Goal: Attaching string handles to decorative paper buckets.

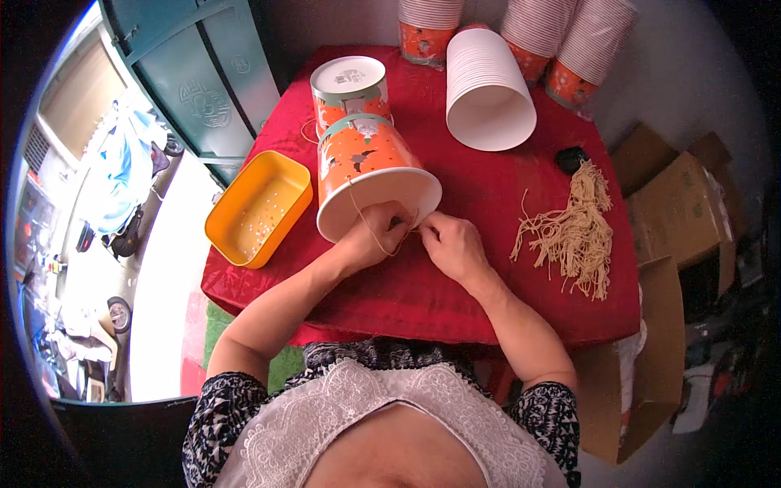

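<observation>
An orange printed paper bucket (pixel 366 154) lies tilted on the table, its white open mouth facing me. A thin tan cord (pixel 358 205) comes out through its left side and loops down across my left wrist toward the right part of the rim. My left hand (pixel 381 230) is at the mouth, its fingers curled partly inside and closed on the cord near the rim. Just right of it, my right hand (pixel 450 244) pinches the cord against the rim's edge. The fingertips of both hands are partly hidden.
Behind stands an upside-down printed bucket (pixel 348 77). A yellow tray (pixel 281 175) with small white bits sits left. Nested white buckets (pixel 491 102) lie at the back, near wrapped stacks (pixel 427 37). Tan cords (pixel 582 236) are bunched right, by a black object (pixel 571 159); cardboard boxes (pixel 679 211) stand beyond.
</observation>
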The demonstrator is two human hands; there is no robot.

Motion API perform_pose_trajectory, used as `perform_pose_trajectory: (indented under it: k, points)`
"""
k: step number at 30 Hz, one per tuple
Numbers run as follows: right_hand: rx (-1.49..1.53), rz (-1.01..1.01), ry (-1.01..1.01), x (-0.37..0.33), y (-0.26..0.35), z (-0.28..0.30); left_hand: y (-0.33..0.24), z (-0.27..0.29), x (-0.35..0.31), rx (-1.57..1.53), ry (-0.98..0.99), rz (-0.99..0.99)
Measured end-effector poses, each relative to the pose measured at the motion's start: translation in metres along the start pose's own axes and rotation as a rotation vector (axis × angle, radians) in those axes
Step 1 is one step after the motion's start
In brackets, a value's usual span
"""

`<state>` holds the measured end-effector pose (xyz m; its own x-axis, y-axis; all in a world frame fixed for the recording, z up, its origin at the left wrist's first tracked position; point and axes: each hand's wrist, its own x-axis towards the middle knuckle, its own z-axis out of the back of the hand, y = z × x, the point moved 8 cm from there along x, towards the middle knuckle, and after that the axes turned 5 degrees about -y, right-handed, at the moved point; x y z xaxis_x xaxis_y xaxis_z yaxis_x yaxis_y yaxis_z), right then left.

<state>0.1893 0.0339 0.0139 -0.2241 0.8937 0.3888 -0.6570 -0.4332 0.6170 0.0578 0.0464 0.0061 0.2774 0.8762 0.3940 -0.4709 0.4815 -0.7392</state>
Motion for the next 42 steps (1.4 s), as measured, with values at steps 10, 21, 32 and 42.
perform_pose_trajectory:
  k: [10, 21, 32, 42]
  points:
    - [0.003, 0.280, 0.112, -0.011, 0.035, -0.005, 0.011, -0.003, 0.000, 0.010, 0.132, 0.111]
    - [0.016, 0.356, 0.053, -0.006, 0.030, 0.013, 0.007, 0.000, 0.001, -0.087, 0.014, 0.173]
    - [0.100, 0.263, -0.128, 0.003, 0.025, 0.034, 0.005, 0.002, 0.000, -0.082, -0.006, 0.174]
    - [0.211, 0.116, 0.004, 0.002, 0.010, 0.026, 0.005, 0.002, -0.001, -0.051, 0.013, 0.168]
